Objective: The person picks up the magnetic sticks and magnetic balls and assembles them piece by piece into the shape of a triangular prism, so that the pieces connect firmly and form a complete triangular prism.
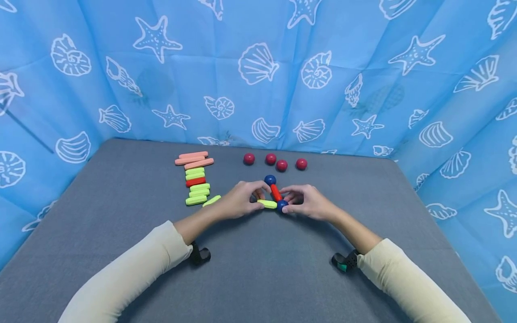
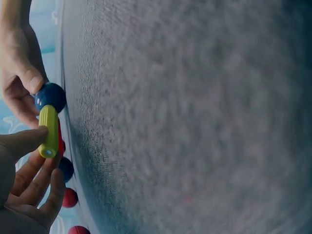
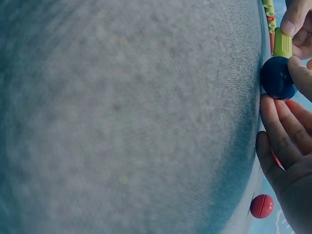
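Note:
In the head view my left hand (image 1: pixel 241 200) pinches a yellow-green rod (image 1: pixel 268 204) between thumb and fingers. The rod's right end meets a near blue ball (image 1: pixel 282 206), which my right hand (image 1: pixel 311 202) holds with its thumb and fingers. From that ball a red rod (image 1: pixel 276 193) runs back to a far blue ball (image 1: pixel 269 180). The left wrist view shows the left thumb along the grooved yellow-green rod (image 2: pixel 48 131), its free end holed. In the right wrist view, thumb and fingertips are on the blue ball (image 3: pixel 278 78).
Several dark red balls (image 1: pixel 282 165) lie behind the hands. At left, salmon rods (image 1: pixel 194 155), yellow-green rods (image 1: pixel 198 193) and a red rod (image 1: pixel 195 181) lie in a column. One more yellow-green rod (image 1: pixel 212 200) is partly behind the left forearm. A blue shell-patterned curtain (image 1: pixel 258 89) borders the grey table (image 1: pixel 266 278).

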`<move>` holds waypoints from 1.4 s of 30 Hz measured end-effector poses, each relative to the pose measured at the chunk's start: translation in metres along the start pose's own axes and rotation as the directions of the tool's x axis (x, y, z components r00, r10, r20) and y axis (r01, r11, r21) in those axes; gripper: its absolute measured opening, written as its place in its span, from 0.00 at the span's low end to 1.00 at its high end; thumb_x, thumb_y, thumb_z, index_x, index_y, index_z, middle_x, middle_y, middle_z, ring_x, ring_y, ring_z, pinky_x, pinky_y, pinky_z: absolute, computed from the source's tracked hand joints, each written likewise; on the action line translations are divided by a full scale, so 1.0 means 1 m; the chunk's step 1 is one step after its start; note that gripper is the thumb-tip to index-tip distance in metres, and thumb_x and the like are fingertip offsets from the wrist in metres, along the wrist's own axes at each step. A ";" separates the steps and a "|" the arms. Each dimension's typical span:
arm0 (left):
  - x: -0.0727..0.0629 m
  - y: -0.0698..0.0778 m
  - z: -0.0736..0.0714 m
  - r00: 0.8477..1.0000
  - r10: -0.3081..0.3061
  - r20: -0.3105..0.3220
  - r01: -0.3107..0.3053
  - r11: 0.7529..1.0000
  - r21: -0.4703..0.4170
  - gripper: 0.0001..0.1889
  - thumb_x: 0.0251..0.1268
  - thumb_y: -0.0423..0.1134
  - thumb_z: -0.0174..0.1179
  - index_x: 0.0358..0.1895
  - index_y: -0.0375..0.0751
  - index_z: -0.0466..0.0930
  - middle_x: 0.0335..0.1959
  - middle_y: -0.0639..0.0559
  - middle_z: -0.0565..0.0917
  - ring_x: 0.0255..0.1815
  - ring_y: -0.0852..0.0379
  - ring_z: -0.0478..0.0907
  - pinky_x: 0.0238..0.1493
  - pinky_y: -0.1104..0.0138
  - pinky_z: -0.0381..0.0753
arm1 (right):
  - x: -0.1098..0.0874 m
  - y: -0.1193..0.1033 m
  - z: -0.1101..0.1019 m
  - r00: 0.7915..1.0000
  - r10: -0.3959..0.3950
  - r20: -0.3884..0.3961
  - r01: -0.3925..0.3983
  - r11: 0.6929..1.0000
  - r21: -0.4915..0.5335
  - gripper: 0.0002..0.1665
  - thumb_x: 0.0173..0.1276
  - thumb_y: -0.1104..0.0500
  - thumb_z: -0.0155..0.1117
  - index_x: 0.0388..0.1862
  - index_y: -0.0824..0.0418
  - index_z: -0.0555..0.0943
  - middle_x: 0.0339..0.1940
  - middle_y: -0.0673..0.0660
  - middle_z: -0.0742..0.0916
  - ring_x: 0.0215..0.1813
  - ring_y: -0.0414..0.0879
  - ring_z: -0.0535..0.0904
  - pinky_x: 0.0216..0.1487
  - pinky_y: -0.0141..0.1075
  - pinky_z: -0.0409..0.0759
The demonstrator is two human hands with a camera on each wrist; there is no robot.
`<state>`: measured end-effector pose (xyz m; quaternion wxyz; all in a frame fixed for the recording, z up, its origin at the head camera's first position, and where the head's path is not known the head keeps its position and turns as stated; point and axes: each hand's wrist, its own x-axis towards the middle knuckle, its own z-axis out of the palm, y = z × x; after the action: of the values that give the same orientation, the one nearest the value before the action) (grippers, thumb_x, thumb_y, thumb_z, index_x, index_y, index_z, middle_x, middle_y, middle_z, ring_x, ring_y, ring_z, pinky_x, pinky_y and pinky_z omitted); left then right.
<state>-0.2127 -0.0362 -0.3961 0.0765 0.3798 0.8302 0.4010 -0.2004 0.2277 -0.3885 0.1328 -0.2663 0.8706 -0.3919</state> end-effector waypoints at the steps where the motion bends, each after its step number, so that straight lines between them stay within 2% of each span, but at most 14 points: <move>1: 0.000 0.000 0.000 1.000 0.000 0.001 0.000 1.000 -0.001 0.20 0.62 0.30 0.68 0.57 0.38 0.77 0.39 0.53 0.84 0.41 0.58 0.79 0.47 0.64 0.80 | 0.000 0.000 0.000 1.000 0.002 0.000 -0.002 1.000 0.000 0.31 0.63 0.59 0.74 0.63 0.68 0.77 0.43 0.56 0.88 0.45 0.46 0.84 0.49 0.39 0.83; 6: -0.006 -0.001 -0.006 1.000 -0.007 -0.007 0.007 1.000 -0.012 0.21 0.62 0.31 0.68 0.59 0.37 0.77 0.41 0.52 0.84 0.43 0.58 0.80 0.48 0.64 0.81 | 0.000 0.000 0.000 1.000 0.011 0.002 -0.011 1.000 0.003 0.30 0.63 0.60 0.74 0.63 0.68 0.77 0.43 0.57 0.88 0.46 0.47 0.84 0.50 0.40 0.83; 9: -0.017 -0.002 -0.016 0.999 -0.028 -0.020 0.027 1.000 -0.009 0.22 0.62 0.31 0.68 0.59 0.36 0.77 0.43 0.49 0.85 0.44 0.58 0.80 0.49 0.63 0.82 | 0.000 0.000 0.000 1.000 0.015 0.003 -0.015 1.000 0.007 0.31 0.63 0.59 0.74 0.63 0.67 0.77 0.44 0.57 0.87 0.47 0.47 0.84 0.50 0.40 0.82; 12: -0.034 -0.006 -0.030 0.998 -0.046 -0.049 0.047 0.999 0.026 0.22 0.61 0.32 0.68 0.59 0.37 0.77 0.43 0.47 0.85 0.43 0.58 0.80 0.48 0.61 0.82 | -0.001 -0.001 -0.001 1.000 0.011 0.001 -0.011 1.000 0.008 0.31 0.62 0.60 0.74 0.63 0.67 0.77 0.44 0.57 0.87 0.47 0.48 0.84 0.51 0.41 0.82; 19: -0.085 -0.021 -0.062 0.986 -0.081 -0.143 0.106 0.980 0.169 0.21 0.57 0.31 0.72 0.55 0.36 0.80 0.41 0.48 0.85 0.42 0.54 0.82 0.46 0.56 0.82 | -0.002 0.000 -0.002 1.000 0.005 0.005 -0.005 1.000 0.005 0.31 0.62 0.60 0.73 0.63 0.67 0.77 0.44 0.57 0.87 0.47 0.48 0.84 0.51 0.41 0.82; 22: -0.104 -0.028 -0.070 0.981 -0.096 -0.169 0.133 0.966 0.221 0.21 0.55 0.30 0.73 0.53 0.37 0.81 0.40 0.50 0.86 0.41 0.56 0.82 0.44 0.56 0.83 | -0.002 0.000 -0.002 1.000 0.008 0.010 -0.008 1.000 0.008 0.31 0.63 0.59 0.73 0.63 0.67 0.77 0.44 0.57 0.87 0.47 0.48 0.84 0.52 0.42 0.82; 25: -0.116 -0.032 -0.073 0.978 -0.113 -0.175 0.154 0.958 0.243 0.20 0.54 0.32 0.74 0.52 0.38 0.81 0.39 0.51 0.86 0.40 0.56 0.83 0.44 0.56 0.83 | -0.002 0.000 -0.002 1.000 0.010 0.012 -0.011 1.000 0.011 0.31 0.63 0.60 0.73 0.63 0.67 0.77 0.44 0.57 0.87 0.47 0.48 0.84 0.52 0.43 0.82; 29: -0.118 -0.032 -0.071 0.978 -0.128 -0.166 0.174 0.938 0.300 0.22 0.54 0.36 0.75 0.53 0.40 0.81 0.39 0.52 0.87 0.40 0.56 0.83 0.44 0.54 0.82 | -0.003 0.001 -0.002 1.000 0.010 0.009 -0.010 1.000 0.015 0.30 0.63 0.60 0.73 0.63 0.67 0.77 0.44 0.57 0.87 0.47 0.49 0.84 0.52 0.43 0.82; 33: -0.111 -0.027 -0.065 0.978 -0.137 -0.156 0.187 0.907 0.378 0.25 0.54 0.38 0.75 0.56 0.40 0.80 0.39 0.51 0.87 0.39 0.55 0.83 0.44 0.52 0.82 | -0.002 0.001 -0.002 1.000 0.006 0.011 -0.006 1.000 0.019 0.30 0.63 0.59 0.73 0.63 0.67 0.77 0.44 0.57 0.87 0.48 0.49 0.84 0.51 0.41 0.82; 37: -0.102 -0.023 -0.059 0.978 -0.143 -0.154 0.197 0.881 0.429 0.26 0.54 0.39 0.75 0.56 0.40 0.80 0.37 0.52 0.86 0.36 0.57 0.81 0.41 0.55 0.82 | -0.002 0.000 -0.001 1.000 0.006 0.015 -0.006 1.000 0.018 0.31 0.63 0.59 0.73 0.63 0.67 0.77 0.45 0.57 0.87 0.48 0.49 0.84 0.51 0.40 0.82; 39: -0.097 -0.022 -0.056 0.977 -0.150 -0.152 0.202 0.879 0.432 0.25 0.55 0.39 0.75 0.56 0.40 0.80 0.35 0.53 0.85 0.34 0.58 0.79 0.39 0.58 0.81 | -0.002 0.000 -0.001 1.000 0.008 0.016 -0.008 1.000 0.019 0.31 0.63 0.60 0.73 0.63 0.67 0.77 0.45 0.57 0.87 0.48 0.49 0.84 0.51 0.40 0.82; 42: -0.092 -0.021 -0.053 0.975 -0.162 -0.150 0.210 0.890 0.405 0.24 0.56 0.37 0.74 0.56 0.42 0.79 0.35 0.54 0.85 0.33 0.59 0.79 0.39 0.59 0.81 | -0.001 -0.001 -0.001 1.000 0.011 0.017 -0.011 1.000 0.021 0.30 0.63 0.60 0.73 0.63 0.67 0.77 0.45 0.57 0.87 0.48 0.49 0.84 0.51 0.42 0.82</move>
<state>-0.1833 -0.1398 -0.3924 -0.0152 0.2828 0.9322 0.2255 -0.1995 0.2284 -0.3873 0.1448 -0.2634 0.8667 -0.3980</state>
